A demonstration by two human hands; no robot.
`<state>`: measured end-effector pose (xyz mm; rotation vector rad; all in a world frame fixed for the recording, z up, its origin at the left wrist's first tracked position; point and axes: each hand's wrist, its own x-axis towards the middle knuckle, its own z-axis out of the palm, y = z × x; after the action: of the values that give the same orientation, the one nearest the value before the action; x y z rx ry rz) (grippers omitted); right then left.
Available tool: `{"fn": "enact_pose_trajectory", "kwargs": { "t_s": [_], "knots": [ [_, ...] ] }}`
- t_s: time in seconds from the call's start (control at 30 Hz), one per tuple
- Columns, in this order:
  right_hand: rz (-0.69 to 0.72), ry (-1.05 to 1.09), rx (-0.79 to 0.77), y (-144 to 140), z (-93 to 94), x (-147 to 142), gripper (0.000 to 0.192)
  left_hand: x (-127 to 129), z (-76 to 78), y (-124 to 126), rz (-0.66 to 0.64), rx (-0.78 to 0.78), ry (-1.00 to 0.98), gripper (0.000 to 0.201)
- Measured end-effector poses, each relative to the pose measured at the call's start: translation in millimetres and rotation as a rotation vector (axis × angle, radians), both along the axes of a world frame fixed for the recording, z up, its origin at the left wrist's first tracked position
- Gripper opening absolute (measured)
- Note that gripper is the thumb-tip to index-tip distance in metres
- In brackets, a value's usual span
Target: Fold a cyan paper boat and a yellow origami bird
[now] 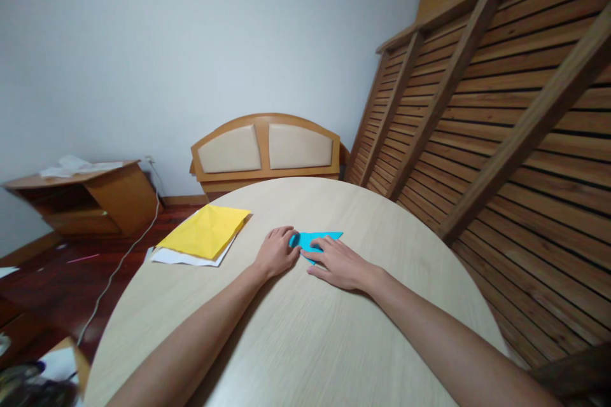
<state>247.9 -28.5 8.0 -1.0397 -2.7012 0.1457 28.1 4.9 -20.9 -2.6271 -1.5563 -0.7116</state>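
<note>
A small piece of folded blue paper [324,235] lies on the round table, its pointed end toward the right. My left hand [277,253] is at the paper's left end, fingers curled and closed on that edge. From the right, my right hand [337,262] rests on the paper with its fingers spread, pressing it to the tabletop. Its thumb reaches out to the left, on the table just below the paper. My fingers cover parts of the sheet, so its full shape is hidden.
Yellow paper [205,232] lies over white paper [191,259] on the table's [286,343] left side. Behind stands a headboard [265,165]; a slatted wooden frame [477,114] leans at the right. A low cabinet [119,194] and a cord [121,261] are at the left.
</note>
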Motion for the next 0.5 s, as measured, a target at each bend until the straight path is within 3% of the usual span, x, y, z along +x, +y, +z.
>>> {"fn": "enact_pose_trajectory", "kwargs": {
  "t_s": [0.37,0.5],
  "knots": [
    [0.112,0.03,-0.105,-1.1,13.2,14.7,0.026,-2.8,1.4,3.9,0.034,-0.015,0.002,0.022],
    [0.101,0.046,-0.084,-2.9,9.9,12.4,0.028,-2.8,4.0,1.9,0.034,-0.021,0.003,0.023]
  ]
}}
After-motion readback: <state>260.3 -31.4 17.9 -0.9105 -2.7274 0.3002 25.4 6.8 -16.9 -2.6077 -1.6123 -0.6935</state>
